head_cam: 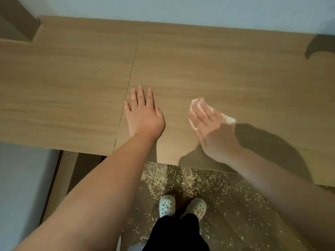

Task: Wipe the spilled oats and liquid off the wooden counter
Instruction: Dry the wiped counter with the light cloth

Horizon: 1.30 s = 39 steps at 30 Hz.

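Far left: pale floor area [21, 178] below counter edge; dark recessed corner [16, 24] at upper left of counter.

Wooden counter [199, 69]: spans full width, light wood grain, pale wall [163, 8] behind. Seam [126, 98] running from upper centre down to front edge, dividing surface into two panels. No oats or liquid discernible on visible surface.

Left hand [143, 115]: flat on counter, palm down, fingers extended and slightly spread, gripping nothing. Positioned just right of seam, little finger close to it. Forearm extending from lower left.

Floor below front edge, centre: scattered oats [213, 180], pale grains spread across dark floor, denser near counter edge. Two light clogs [182, 207] standing among grains, black trouser legs [174, 232] above them.

Right hand [210, 124]: motion-blurred, palm down, fingers extended, pressed flat onto white cloth [229, 119]. Cloth crumpled, lying on counter near front edge, protruding beyond fingertips and on right side of hand. Flat press rather than closed grip; thumb position unclear from blur. Well apart from left hand.

Right of hand: dark shadow [268, 147] of arm and hand cast on counter. Upper right corner: blurred dark shape [320, 46] at counter edge, identity not determinable.
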Motion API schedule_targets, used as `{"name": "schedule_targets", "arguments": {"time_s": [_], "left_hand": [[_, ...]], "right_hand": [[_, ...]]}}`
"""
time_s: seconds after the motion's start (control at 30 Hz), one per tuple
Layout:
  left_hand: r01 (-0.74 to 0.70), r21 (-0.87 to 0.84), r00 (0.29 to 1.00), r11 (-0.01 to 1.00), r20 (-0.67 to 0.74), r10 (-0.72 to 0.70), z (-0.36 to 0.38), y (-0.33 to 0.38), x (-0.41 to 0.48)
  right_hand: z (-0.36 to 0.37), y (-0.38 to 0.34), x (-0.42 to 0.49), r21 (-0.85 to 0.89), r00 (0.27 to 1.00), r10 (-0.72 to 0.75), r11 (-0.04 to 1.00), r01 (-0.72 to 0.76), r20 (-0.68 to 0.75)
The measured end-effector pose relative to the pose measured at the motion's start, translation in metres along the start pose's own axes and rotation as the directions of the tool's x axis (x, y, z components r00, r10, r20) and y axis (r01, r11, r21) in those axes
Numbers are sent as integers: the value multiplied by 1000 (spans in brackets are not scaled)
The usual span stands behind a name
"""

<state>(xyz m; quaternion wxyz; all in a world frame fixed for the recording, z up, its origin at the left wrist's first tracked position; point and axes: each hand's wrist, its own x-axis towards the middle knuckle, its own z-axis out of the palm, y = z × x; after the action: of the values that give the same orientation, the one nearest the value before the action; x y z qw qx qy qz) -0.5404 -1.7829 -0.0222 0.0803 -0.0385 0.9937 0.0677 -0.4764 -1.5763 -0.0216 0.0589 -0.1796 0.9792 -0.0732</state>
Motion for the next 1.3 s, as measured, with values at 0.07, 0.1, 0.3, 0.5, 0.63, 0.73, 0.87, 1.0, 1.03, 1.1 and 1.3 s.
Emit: {"name": "schedule_targets", "arguments": {"time_s": [0.07,0.1,0.3,0.5,0.63,0.73,0.87,1.0,1.03,1.1,1.3], "left_hand": [[-7,4,1000,1000,0,7,0,0,2],[-9,7,1000,1000,5,9,-1,0,1],[-15,28,1000,999,0,15,-1,1,-1],[-13,35,1000,999,-25,14,0,2,-2],[4,29,999,1000,-36,-3,0,3,-2],[20,42,999,999,-41,-18,-1,4,-1],[108,79,994,991,-15,-107,-7,20,-5],[122,-77,992,990,-22,-124,-11,58,-19],[92,-108,995,990,-30,-96,-10,69,-23],[45,-152,998,987,-41,-52,-6,92,-33],[-33,-139,999,990,9,34,17,153,-53]], "right_hand": [[6,-22,-43,39,958,-285,958,284,25],[9,-28,-58,46,908,-416,909,414,56],[-33,-19,-40,316,976,-180,925,211,-125],[-51,119,19,128,897,408,912,-391,-170],[-21,133,14,-6,865,488,871,-491,-115],[-9,76,-8,18,960,260,966,-260,-104],[-4,-20,-80,136,937,-297,952,275,185],[-18,-19,-113,325,912,-400,878,351,94],[-23,-4,-112,337,955,-292,896,290,-45],[-35,43,-99,402,973,36,913,60,-228],[-41,176,-48,65,928,371,925,-374,42]]}}
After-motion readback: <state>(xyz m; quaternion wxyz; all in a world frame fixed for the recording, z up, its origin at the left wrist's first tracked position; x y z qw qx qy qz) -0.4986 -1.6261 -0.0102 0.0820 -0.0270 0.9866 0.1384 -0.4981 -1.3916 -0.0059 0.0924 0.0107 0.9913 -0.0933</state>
